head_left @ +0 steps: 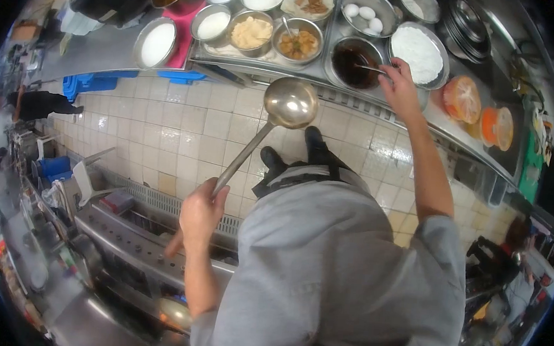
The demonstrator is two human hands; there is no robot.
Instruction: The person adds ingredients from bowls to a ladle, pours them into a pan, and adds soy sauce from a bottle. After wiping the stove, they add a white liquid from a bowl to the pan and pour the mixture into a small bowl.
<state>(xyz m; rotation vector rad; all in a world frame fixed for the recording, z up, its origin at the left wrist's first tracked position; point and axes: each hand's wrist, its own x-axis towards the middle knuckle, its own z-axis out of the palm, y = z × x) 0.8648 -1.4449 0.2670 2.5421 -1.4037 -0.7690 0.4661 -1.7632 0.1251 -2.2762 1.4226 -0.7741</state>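
My left hand [199,218] is wrapped round the handle of a long metal ladle [291,103], whose bowl hangs over the floor near the counter's edge. At the counter, my right hand [398,88] pinches the handle of a spoon [373,69]. The spoon's far end dips into dark brown sauce in a metal bowl [332,78], so its tip is hidden. Beside that hand stands a metal bowl of white powder [418,53]. Behind the sauce sits a bowl with several white eggs [367,13].
More bowls line the counter: white contents [158,44], a pale yellow paste [251,32] and orange-brown chunks [298,44]. Orange-lidded tubs [497,128] stand at the right. A stove range [137,240] lies behind me on the left. Other people [44,104] are at the far sides.
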